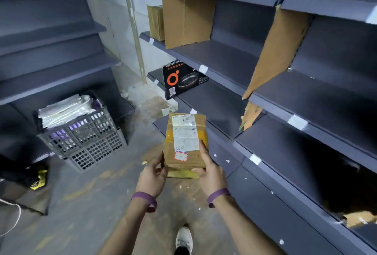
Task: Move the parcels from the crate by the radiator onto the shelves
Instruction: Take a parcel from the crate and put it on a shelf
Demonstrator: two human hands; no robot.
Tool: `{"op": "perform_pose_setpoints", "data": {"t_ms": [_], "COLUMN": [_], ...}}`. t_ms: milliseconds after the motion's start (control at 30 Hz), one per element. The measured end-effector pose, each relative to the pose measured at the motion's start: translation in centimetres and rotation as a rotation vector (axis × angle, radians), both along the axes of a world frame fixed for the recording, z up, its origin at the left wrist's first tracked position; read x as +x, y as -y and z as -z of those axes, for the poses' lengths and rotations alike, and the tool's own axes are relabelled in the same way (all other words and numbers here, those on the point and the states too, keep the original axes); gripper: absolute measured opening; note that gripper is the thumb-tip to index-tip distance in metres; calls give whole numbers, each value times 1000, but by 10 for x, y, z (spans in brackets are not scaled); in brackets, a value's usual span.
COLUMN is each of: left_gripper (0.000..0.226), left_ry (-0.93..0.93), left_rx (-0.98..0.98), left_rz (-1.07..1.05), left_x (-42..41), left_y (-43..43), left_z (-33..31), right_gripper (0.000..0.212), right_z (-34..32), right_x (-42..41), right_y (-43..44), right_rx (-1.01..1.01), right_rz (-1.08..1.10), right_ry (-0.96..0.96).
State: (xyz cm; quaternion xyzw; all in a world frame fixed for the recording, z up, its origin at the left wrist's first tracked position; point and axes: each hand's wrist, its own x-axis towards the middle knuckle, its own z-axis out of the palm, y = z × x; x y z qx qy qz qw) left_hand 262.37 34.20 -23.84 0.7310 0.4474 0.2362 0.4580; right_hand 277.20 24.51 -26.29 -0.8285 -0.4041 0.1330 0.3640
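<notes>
A brown taped parcel (186,142) with a white shipping label is held in front of me, above the floor, next to the lower dark shelves (285,132) on the right. My left hand (153,175) grips its lower left edge. My right hand (210,171) holds its lower right side, with fingers stretched up along the edge. A grey plastic crate (85,142) stands on the floor at the left, filled with several pale bagged parcels (65,109).
Cardboard dividers (277,50) and boxes (187,18) stand on the right shelves, along with a black pan box (181,80). Another dark shelf unit (51,40) rises behind the crate. My shoe (183,240) is on the concrete floor below. Yellow and black items (39,179) lie at left.
</notes>
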Motion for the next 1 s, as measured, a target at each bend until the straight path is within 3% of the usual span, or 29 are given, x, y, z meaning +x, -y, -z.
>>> {"op": "perform_pose_setpoints", "data": {"t_ms": [267,533,700,833,1000], "left_gripper": [49,43,38,27,45], "left_ry": [-50,-77,-92,-116,-134], "left_rx": [8,-16,-14,-16,-53], "left_rz": [17,134,323,528,691], "left_x": [47,111,162,200,235], "left_y": [-152,-242,-288,-327,-377], "left_z": [-12,0,11,24,35], "right_gripper": [97,93,77,87,96], "right_z": [-3,3,13,29,35], "right_x": [49,94,116,123,128], "right_y": [-148,-213,-237,-257,-300], "right_rx": [13,-81,-68,-55,-53], "right_rz": [-4,92,239,409,631], "right_ry": [-68,-130,-103,-110,-163]}}
